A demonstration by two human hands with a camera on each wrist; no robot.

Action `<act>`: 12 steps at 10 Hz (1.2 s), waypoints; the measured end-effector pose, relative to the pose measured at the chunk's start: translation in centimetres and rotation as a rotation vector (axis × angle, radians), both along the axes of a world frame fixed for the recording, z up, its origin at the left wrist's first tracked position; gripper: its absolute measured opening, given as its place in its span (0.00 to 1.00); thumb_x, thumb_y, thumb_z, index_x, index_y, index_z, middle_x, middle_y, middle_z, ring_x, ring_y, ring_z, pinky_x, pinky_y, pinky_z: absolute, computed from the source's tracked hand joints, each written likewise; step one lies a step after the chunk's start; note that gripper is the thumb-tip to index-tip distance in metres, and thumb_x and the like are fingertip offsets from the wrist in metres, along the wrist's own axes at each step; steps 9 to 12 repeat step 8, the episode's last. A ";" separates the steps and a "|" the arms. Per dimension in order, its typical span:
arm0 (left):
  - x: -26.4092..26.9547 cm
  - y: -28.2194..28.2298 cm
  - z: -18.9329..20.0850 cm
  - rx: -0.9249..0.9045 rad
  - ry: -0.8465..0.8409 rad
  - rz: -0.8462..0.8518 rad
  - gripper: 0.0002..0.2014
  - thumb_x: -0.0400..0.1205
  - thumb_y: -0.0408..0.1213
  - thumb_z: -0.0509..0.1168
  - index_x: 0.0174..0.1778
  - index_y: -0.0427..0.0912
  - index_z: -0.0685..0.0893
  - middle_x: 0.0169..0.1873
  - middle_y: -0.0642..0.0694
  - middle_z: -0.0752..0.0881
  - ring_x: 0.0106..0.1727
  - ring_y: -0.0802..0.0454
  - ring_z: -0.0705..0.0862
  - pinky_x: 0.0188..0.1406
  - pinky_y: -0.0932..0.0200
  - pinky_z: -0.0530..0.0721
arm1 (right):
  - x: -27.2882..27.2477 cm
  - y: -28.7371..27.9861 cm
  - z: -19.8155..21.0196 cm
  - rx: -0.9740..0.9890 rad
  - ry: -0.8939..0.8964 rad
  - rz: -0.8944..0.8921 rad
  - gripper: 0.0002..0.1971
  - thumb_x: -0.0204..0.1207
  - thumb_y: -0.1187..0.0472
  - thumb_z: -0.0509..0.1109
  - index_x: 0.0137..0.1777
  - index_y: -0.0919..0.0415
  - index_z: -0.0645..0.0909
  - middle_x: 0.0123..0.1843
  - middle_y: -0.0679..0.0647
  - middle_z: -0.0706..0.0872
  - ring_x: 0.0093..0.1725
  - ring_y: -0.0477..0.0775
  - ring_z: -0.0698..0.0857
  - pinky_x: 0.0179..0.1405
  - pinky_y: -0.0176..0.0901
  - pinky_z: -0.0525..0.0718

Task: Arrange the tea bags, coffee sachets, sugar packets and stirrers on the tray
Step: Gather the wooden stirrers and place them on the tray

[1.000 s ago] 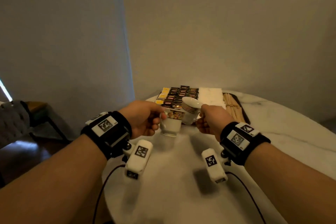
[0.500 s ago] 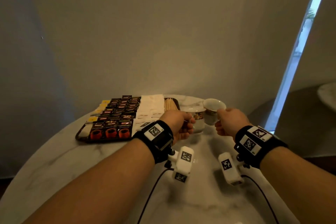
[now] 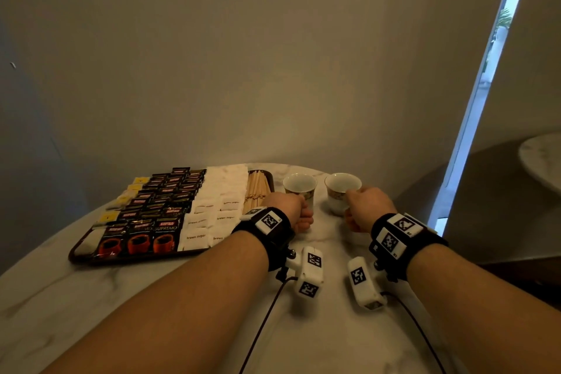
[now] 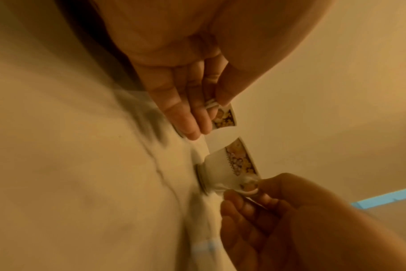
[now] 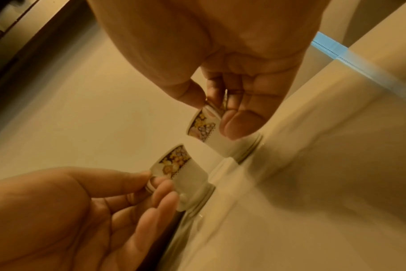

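A dark tray (image 3: 79, 254) on the left holds rows of coffee sachets (image 3: 151, 222), white sugar packets (image 3: 218, 200), yellow tea bags (image 3: 124, 199) and wooden stirrers (image 3: 256, 188). Two small floral cups stand on the marble table right of the tray. My left hand (image 3: 296, 209) pinches the handle of the left cup (image 3: 299, 187), seen in the left wrist view as the left cup (image 4: 224, 117). My right hand (image 3: 358, 203) pinches the handle of the right cup (image 3: 341, 188), seen in the right wrist view as the right cup (image 5: 209, 132).
The round marble table (image 3: 303, 328) curves away just beyond the cups and to the right. A plain wall stands close behind. Another round table (image 3: 543, 158) shows at the far right, past a bright window strip (image 3: 473, 118).
Both cups have moved from in front of the tray to its right side and come down onto the table. Both hands keep hold of the handles.
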State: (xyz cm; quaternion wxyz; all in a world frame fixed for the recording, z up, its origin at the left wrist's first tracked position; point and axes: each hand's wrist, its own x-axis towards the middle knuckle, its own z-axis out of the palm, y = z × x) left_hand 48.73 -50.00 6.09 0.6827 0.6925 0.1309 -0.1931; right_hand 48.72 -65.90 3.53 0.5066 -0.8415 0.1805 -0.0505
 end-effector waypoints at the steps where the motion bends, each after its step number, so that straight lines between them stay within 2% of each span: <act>1: 0.9 -0.2 0.0 0.015 -0.032 0.032 0.12 0.94 0.36 0.55 0.56 0.33 0.80 0.36 0.41 0.79 0.33 0.49 0.79 0.32 0.59 0.78 | 0.9 -0.1 0.3 -0.003 0.006 0.021 0.14 0.85 0.56 0.61 0.40 0.60 0.79 0.48 0.70 0.91 0.49 0.73 0.92 0.50 0.69 0.92; 2: 1.8 -0.3 -0.4 0.012 -0.063 0.064 0.18 0.94 0.38 0.56 0.75 0.29 0.75 0.38 0.39 0.83 0.36 0.46 0.83 0.35 0.55 0.84 | 1.7 -0.3 0.4 0.007 0.032 0.021 0.12 0.86 0.56 0.59 0.47 0.61 0.80 0.48 0.68 0.91 0.49 0.70 0.93 0.50 0.67 0.93; 3: 2.2 -0.4 -0.5 0.010 -0.063 0.047 0.19 0.94 0.36 0.55 0.77 0.28 0.74 0.48 0.35 0.88 0.57 0.37 0.90 0.49 0.48 0.87 | 2.3 -0.3 0.2 -0.015 0.040 0.030 0.13 0.86 0.55 0.58 0.51 0.62 0.81 0.49 0.67 0.91 0.51 0.70 0.92 0.53 0.67 0.92; 4: 2.4 -0.6 -0.6 -0.014 -0.033 0.060 0.19 0.94 0.37 0.55 0.78 0.30 0.74 0.67 0.29 0.86 0.70 0.34 0.85 0.54 0.46 0.86 | 2.5 -0.1 0.3 -0.003 0.049 0.007 0.12 0.86 0.55 0.58 0.50 0.60 0.82 0.49 0.66 0.91 0.51 0.68 0.91 0.54 0.67 0.92; 5: 2.1 -0.6 -0.7 -0.038 -0.031 0.034 0.19 0.95 0.36 0.53 0.78 0.31 0.73 0.70 0.28 0.83 0.73 0.33 0.83 0.66 0.45 0.84 | 2.1 0.2 0.7 0.036 0.069 -0.013 0.11 0.87 0.56 0.59 0.50 0.58 0.81 0.49 0.65 0.90 0.50 0.67 0.92 0.53 0.65 0.93; 6: 2.0 -0.4 -0.9 -0.071 -0.030 0.032 0.20 0.94 0.37 0.57 0.78 0.30 0.74 0.69 0.28 0.85 0.71 0.33 0.85 0.66 0.43 0.85 | 2.2 0.2 0.6 0.070 0.082 -0.009 0.11 0.88 0.56 0.58 0.54 0.58 0.81 0.50 0.65 0.90 0.50 0.67 0.91 0.53 0.64 0.93; 7: 1.2 0.2 -0.6 -0.040 -0.065 0.035 0.21 0.92 0.42 0.62 0.76 0.30 0.77 0.61 0.29 0.88 0.60 0.34 0.90 0.53 0.43 0.91 | 1.5 0.2 1.1 0.124 0.089 0.011 0.11 0.88 0.55 0.60 0.55 0.59 0.81 0.50 0.64 0.89 0.52 0.65 0.91 0.56 0.62 0.92; 8: -0.6 2.5 -0.6 0.027 -0.131 0.019 0.19 0.90 0.46 0.65 0.70 0.35 0.81 0.52 0.34 0.91 0.48 0.38 0.92 0.53 0.41 0.93 | -0.3 -0.7 1.7 0.260 0.052 0.013 0.13 0.87 0.50 0.65 0.59 0.61 0.78 0.53 0.64 0.88 0.54 0.64 0.89 0.59 0.60 0.90; 12: -0.6 2.5 -0.6 0.027 -0.131 0.019 0.19 0.90 0.46 0.65 0.70 0.35 0.81 0.52 0.34 0.91 0.48 0.38 0.92 0.53 0.41 0.93 | -0.3 -0.7 1.7 0.260 0.052 0.013 0.13 0.87 0.50 0.65 0.59 0.61 0.78 0.53 0.64 0.88 0.54 0.64 0.89 0.59 0.60 0.90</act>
